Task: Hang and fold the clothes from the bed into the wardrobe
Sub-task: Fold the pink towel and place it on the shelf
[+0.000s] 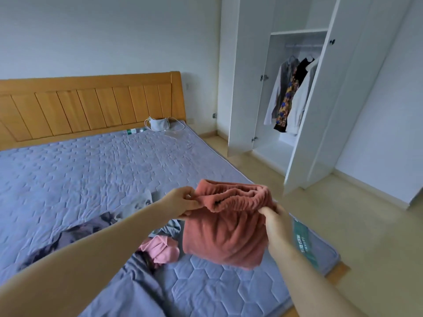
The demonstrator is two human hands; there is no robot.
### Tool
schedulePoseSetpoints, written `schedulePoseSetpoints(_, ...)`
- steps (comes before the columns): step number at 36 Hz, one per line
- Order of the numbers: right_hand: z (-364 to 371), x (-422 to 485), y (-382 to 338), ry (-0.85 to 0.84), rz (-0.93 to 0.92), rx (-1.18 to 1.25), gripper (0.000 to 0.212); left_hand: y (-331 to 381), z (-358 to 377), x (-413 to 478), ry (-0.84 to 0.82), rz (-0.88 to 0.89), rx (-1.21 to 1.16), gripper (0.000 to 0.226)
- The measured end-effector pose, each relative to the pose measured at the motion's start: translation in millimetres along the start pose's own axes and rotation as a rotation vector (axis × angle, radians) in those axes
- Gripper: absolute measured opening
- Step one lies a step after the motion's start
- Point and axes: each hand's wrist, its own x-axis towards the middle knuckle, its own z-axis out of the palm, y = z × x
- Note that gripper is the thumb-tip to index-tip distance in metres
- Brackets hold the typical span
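3 garments (pixel 288 97) hang in the wardrobe (pixel 357 92) already, both hands' fingers (pixel 266 211) pinch the rust shorts (pixel 225 234), pile on bed (pixel 96 165) left.

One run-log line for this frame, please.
left hand: pinches waistband | right hand: pinches waistband | item: rust-red fleece elastic-waist garment, held above blue quilted mattress | white wardrobe: open

The floor (pixel 263 184) between the bed (pixel 91 170) and the wardrobe (pixel 295 92) lies bare. Both wardrobe doors (pixel 245 88) stand open. Hanging clothes (pixel 290 97) fill the rail.
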Motion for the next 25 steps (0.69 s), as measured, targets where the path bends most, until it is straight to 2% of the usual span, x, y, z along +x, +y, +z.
schedulePoseSetpoints(7,-4.7,21.7,37.1,-0.061,0.031,-0.042,0.007,-27.3,21.6,23.2,0.055,-0.076,-0.040,0.023)
schedulePoseSetpoints(12,-1.8,51.0,59.3,-0.141,0.103,-0.054,0.016,-46.0,32.9,54.1,0.150,-0.164,0.014,0.022)
schedulePoseSetpoints(15,2.2,76.0,71.6,-0.201,0.152,-0.052,0.016,-52.5,39.2,75.9,0.216,-0.203,0.064,0.018)
schedulePoseSetpoints(25,26.6,155.0,99.9,-0.315,0.235,-0.157,0.010,-65.7,50.2,140.8,0.243,-0.368,-0.007,0.007)
